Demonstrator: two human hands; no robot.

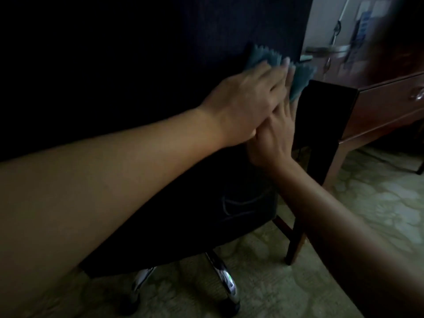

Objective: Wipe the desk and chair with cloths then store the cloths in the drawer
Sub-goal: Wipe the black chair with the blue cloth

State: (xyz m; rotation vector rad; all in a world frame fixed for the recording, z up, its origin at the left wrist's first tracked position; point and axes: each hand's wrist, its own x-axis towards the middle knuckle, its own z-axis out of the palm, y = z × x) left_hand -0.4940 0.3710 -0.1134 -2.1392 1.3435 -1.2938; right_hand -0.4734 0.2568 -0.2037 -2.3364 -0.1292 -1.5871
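Note:
A black office chair (160, 65) fills the left and centre of the view, its back facing me. My left hand (247, 99) lies flat on a blue-grey cloth (302, 76) and presses it against the chair back near its right edge. Partly under the left hand, my right hand (273, 138) reaches up with straight fingers toward the cloth's lower edge. The chair's black armrest (321, 125) stands just right of both hands. To the right is the brown wooden desk (378, 115) with a drawer and a round knob (419, 94).
The chair's chrome legs (223, 278) and castors stand on a pale patterned floor (378, 198). A wooden leg (296, 244) stands below the armrest. On the desk top at the back lie blurred items, one of them a metal pan (337, 48).

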